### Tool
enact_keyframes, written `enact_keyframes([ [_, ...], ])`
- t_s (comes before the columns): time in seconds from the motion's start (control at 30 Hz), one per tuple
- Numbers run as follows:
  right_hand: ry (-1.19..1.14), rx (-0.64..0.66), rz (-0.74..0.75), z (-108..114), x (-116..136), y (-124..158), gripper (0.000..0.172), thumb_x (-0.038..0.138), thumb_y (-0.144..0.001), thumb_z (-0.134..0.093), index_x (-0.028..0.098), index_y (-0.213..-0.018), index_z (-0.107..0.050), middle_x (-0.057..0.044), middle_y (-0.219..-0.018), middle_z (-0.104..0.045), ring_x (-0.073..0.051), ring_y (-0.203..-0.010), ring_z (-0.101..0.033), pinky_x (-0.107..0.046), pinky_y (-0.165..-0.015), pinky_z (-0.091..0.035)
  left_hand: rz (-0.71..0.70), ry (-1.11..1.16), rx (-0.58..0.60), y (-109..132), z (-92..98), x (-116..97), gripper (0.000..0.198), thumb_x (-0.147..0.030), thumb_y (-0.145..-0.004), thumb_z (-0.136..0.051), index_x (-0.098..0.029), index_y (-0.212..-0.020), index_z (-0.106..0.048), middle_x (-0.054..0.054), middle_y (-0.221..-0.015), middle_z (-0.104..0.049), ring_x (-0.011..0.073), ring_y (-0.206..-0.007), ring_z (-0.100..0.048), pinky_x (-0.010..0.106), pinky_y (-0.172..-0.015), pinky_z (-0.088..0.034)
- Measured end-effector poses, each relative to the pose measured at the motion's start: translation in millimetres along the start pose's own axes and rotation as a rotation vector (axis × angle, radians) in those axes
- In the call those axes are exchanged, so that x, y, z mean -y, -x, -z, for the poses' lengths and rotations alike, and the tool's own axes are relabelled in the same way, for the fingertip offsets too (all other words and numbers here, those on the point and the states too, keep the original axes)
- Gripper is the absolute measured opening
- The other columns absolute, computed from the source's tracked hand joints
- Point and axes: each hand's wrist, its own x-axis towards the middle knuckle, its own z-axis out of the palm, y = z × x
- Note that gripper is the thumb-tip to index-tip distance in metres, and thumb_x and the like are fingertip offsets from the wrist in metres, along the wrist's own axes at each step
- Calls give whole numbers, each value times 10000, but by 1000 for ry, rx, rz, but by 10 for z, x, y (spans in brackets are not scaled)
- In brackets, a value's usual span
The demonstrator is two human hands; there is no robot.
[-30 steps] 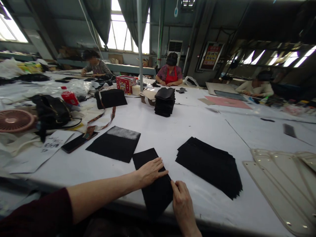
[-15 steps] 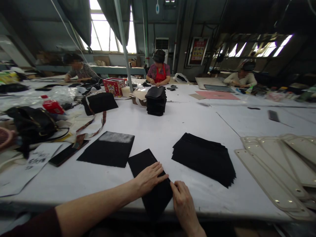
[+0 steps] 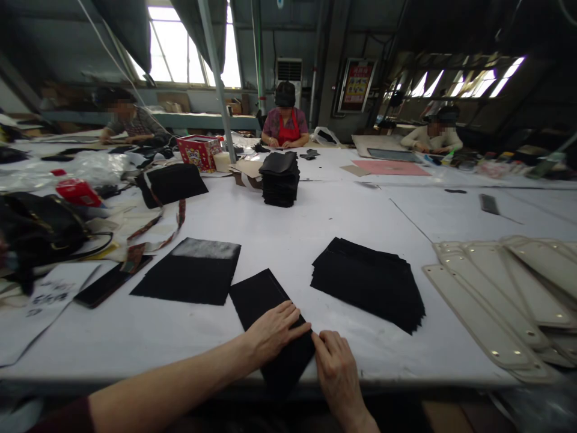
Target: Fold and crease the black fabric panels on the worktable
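Note:
A black rectangular fabric piece (image 3: 256, 299) lies at an angle near the front table edge, its lower corner reaching past that edge. My left hand (image 3: 276, 328) rests flat on it with the fingers stretched toward its right edge. At that same edge, the thumb and fingers of my right hand (image 3: 336, 364) pinch the border of the piece. To the left is a black panel (image 3: 192, 279) with a greyish strip along its top. A fanned stack of black pieces (image 3: 367, 282) lies to the right.
Pale panels with metal studs (image 3: 487, 319) overlap at the right. A taller black stack (image 3: 279, 180) stands mid-table. On the left are a dark phone (image 3: 110, 285), a paper with writing (image 3: 49, 307), a black bag (image 3: 40, 228) and a red bottle (image 3: 76, 189). Three people sit across the table.
The whole view has shifted slightly. Both hands keep nearly the same place on the black piece, with the left fingers a little lower along its right edge.

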Motion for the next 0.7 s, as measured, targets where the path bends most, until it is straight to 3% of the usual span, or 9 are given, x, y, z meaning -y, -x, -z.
enact_keyframes([
  [0.23, 14, 6, -37, 31, 24, 75, 291, 72, -941, -354, 126, -1124, -573, -78, -903, -548, -213, -829, -493, -368, -729, -408, -35, 69, 11, -37, 4, -47, 416, -214, -976, -410, -168, -1389, -393, 68, -1280, -549, 213, -1230, -460, 335, -1097, -280],
  [0.47, 5, 38, -78, 83, 38, 144, 340, 57, -928, -342, 143, -1179, -555, -82, -932, -555, -212, -860, -513, -376, -761, -424, -46, 19, 12, -11, -25, -83, 550, -274, -934, -514, -262, -1447, -316, 78, -1373, -480, 250, -1273, -445, 402, -1132, -242],
  [0.7, -47, 16, -128, 130, -29, 254, 343, 52, -898, -373, 193, -1139, -573, -72, -947, -566, -212, -859, -539, -372, -761, -455, -41, -16, 24, -19, -53, -133, 552, -281, -938, -497, -221, -1455, -310, 123, -1396, -462, 277, -1316, -414, 435, -1141, -231],
])
